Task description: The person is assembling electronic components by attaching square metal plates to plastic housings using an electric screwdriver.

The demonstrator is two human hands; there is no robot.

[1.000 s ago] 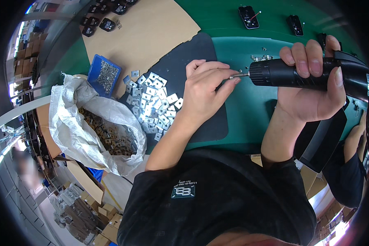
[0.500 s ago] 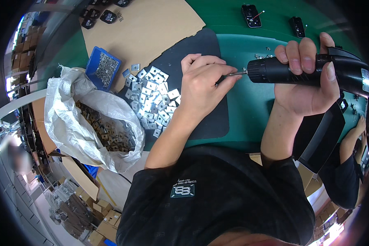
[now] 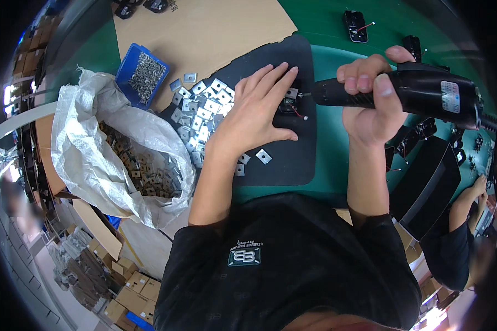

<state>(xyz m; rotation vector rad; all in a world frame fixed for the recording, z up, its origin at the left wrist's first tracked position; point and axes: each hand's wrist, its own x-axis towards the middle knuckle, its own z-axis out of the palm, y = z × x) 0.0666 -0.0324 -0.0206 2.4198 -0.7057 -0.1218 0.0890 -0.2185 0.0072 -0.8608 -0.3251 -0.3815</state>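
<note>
A black electric screwdriver (image 3: 425, 99) lies in the grip of my right hand (image 3: 373, 105), its bit pointing left. Just off the bit's tip is a small black device (image 3: 288, 106) with a square metal plate (image 3: 291, 94) and a thin red wire; whether bit and plate touch I cannot tell. Over the dark mat (image 3: 292, 165), my left hand (image 3: 254, 107) is open, fingers stretched and thumb apart, beside the device and partly covering it. Many square metal plates with holes (image 3: 204, 113) are heaped left of that hand.
A blue bin of screws (image 3: 146, 77) stands behind a white woven sack (image 3: 94, 149) with more plates inside. Cardboard (image 3: 204, 33) covers the far left. More black devices (image 3: 356, 26) lie far right, near a black tray (image 3: 431, 182). Another person's arm (image 3: 464, 207) shows at right.
My left hand has gone from fingers closed at the screwdriver's bit to spread out over the mat. The screwdriver has moved left, and the black device now shows by its tip.
</note>
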